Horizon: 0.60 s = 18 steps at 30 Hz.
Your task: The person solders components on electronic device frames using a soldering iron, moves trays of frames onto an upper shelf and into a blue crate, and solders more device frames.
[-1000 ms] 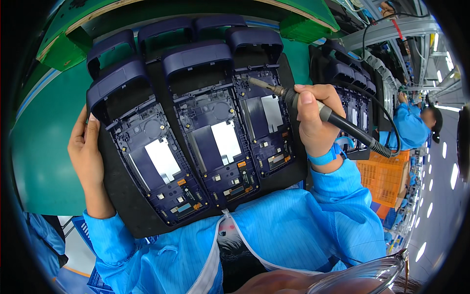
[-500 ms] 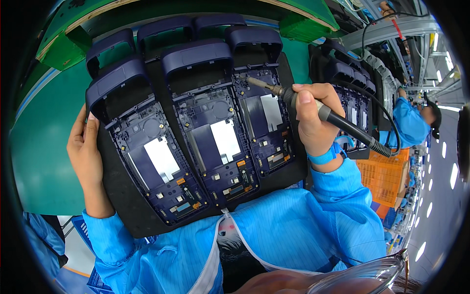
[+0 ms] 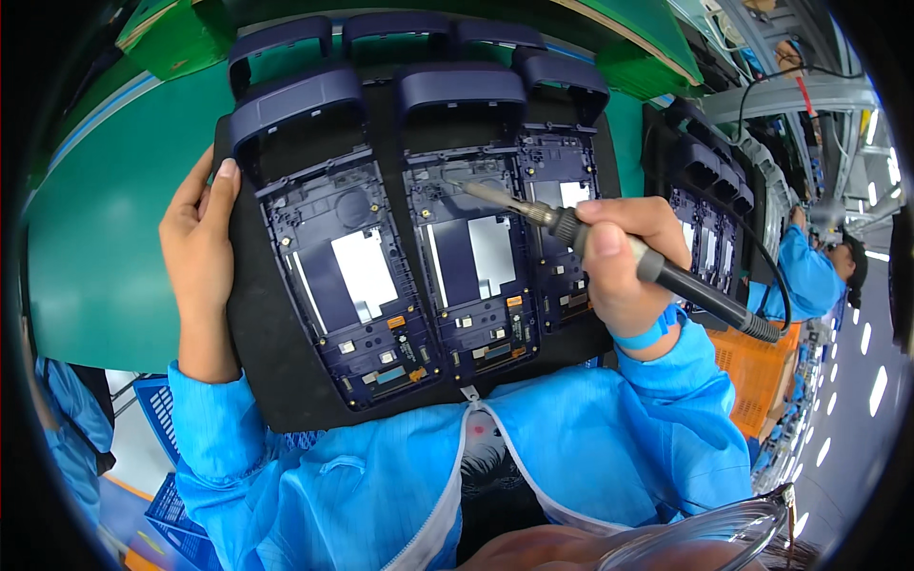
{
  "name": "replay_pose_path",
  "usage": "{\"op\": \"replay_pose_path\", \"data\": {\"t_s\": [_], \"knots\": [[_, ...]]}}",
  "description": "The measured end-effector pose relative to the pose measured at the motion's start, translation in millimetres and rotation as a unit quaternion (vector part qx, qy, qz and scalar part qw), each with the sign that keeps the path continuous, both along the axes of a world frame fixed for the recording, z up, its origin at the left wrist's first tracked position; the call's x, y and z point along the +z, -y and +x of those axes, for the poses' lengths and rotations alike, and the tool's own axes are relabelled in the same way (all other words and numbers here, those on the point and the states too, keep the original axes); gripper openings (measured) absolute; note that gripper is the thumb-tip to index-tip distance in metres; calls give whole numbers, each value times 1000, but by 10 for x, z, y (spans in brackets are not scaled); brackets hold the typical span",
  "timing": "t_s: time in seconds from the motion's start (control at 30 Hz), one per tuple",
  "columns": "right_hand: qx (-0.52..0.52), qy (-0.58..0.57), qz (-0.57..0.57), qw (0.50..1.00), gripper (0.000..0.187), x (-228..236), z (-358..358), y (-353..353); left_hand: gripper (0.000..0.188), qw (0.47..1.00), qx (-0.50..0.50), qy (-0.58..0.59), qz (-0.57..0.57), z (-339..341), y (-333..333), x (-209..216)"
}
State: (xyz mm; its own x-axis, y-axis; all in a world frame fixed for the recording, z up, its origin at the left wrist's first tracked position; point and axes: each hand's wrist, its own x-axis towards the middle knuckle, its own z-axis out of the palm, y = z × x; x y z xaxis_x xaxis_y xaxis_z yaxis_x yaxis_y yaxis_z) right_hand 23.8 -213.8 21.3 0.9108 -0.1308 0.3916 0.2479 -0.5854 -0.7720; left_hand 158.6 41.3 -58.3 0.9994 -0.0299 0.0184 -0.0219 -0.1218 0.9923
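My right hand (image 3: 628, 271) grips a soldering iron (image 3: 709, 293) with a black and pale handle. Its metal tip points left, over the upper part of the middle dark purple plastic housing (image 3: 459, 262); whether it touches cannot be made out. My left hand (image 3: 202, 252) is closed on the left edge of a black board (image 3: 262, 319), thumb on top. On that board lie the left housing (image 3: 324, 276), the middle one and the right housing (image 3: 557, 157), partly covered by my right hand. Each has a raised frame at its far end, a pale panel and small electronic parts.
More purple frames (image 3: 395, 33) stand behind, near green wooden-edged shelving (image 3: 628, 57). A green tabletop (image 3: 105, 266) spreads left. To the right are more housings (image 3: 709, 228), an orange crate (image 3: 747, 366) and a co-worker in blue (image 3: 809, 257). The iron's black cable (image 3: 762, 252) loops there.
The soldering iron has gone from the right housing to the middle one, in my right hand. The whole view has shifted, and my left hand stays at the board's edge.
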Motion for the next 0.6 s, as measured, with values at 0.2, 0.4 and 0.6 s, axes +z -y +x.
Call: {"op": "replay_pose_path", "data": {"t_s": [0.2,0.4,0.6], "knots": [[18,11,-21,1000,12,-82,132,-68,38,1000,0,-7,-24,-20,17,32],[7,-10,-11,1000,13,-104,146,-102,39,999,-1,-12,-34,-3,1,-2],[9,-23,-13,1000,12,-78,147,-114,39,1000,-1,-13,-25,-7,6,26]]}}
